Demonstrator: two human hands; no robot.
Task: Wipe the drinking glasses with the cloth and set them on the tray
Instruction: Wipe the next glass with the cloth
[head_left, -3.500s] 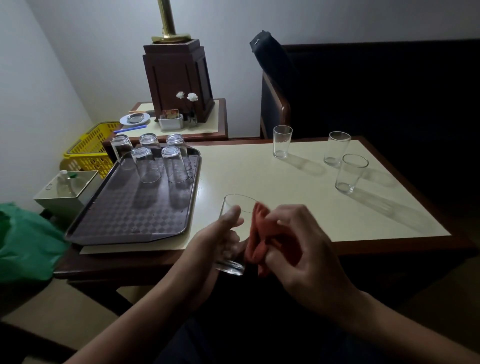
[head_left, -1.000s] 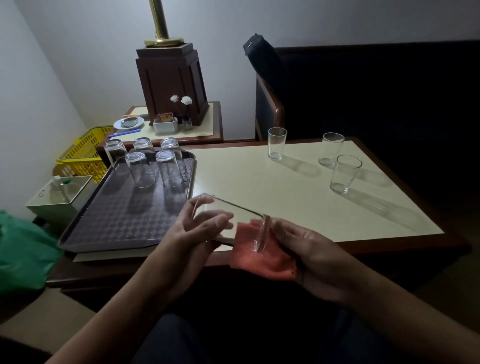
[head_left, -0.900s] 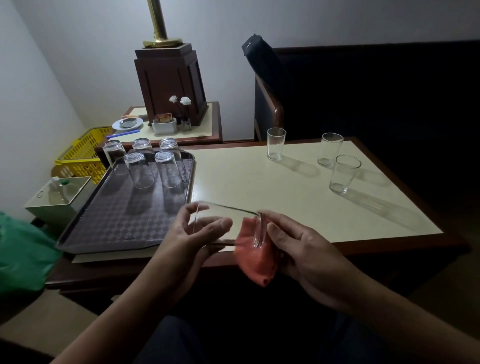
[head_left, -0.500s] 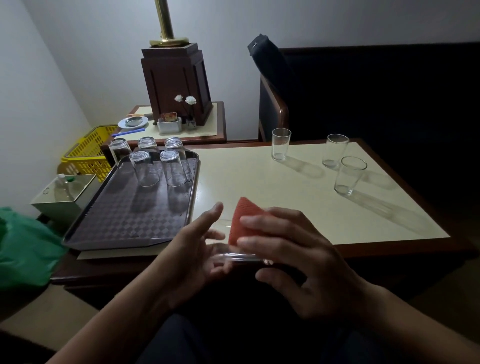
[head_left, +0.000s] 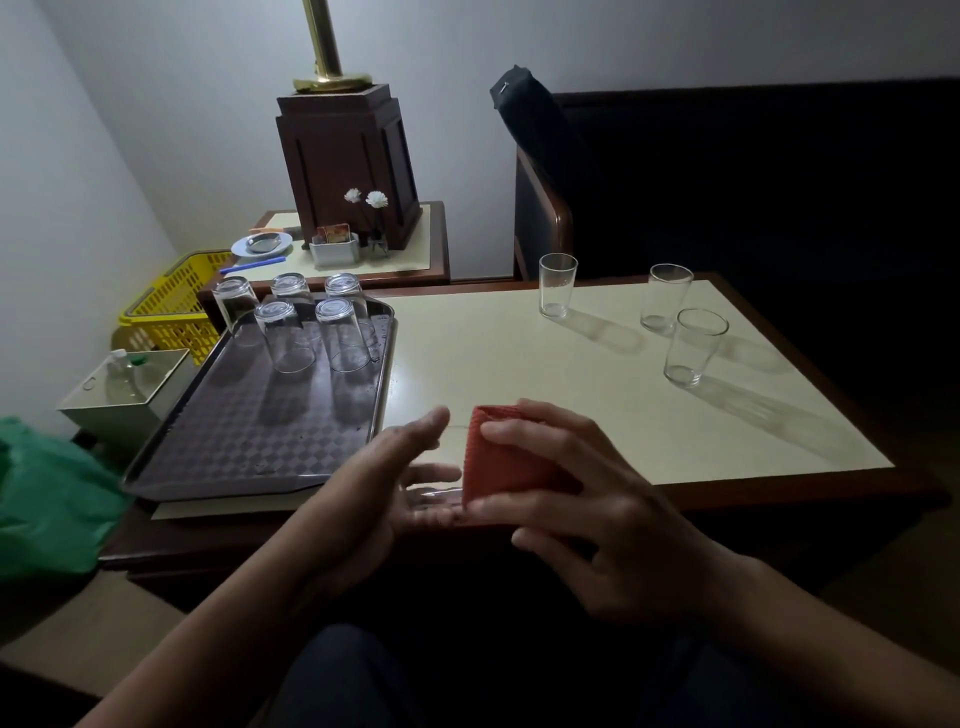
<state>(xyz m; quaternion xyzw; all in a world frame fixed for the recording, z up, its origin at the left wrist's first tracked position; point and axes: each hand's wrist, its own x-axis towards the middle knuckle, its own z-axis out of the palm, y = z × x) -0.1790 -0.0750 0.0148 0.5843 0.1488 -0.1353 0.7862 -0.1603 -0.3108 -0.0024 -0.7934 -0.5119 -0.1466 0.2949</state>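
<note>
In the head view the left hand (head_left: 382, 499) lies palm-up at the near edge of the worktop (head_left: 509, 364). Its fingers (head_left: 436, 473) are nearly straight and the thumb is raised, cradling a drinking glass (head_left: 439, 492) that lies on its side and shows only faintly. The right hand (head_left: 597, 525) has thumb and fingers curled round the orange cloth (head_left: 501, 460), which wraps the right-hand part of that glass. Just left of the hands sits the grey chequered tray (head_left: 244, 436), its near rim close to the worktop's front edge and its left rim past the cream surface. Five upturned glasses (head_left: 340, 343) crowd the tray's far end, in a back row of three and a front row of two, and the nearer stretch of the tray is bare. To the right of the tray's rim a broad cream area lies open out to an upright glass (head_left: 557, 286) by the far edge. A second glass (head_left: 665, 299) and a third glass (head_left: 693, 348) stand toward the far right corner, well apart from the hands. A yellow basket (head_left: 171, 306) stands beyond the tray's far left corner.
</note>
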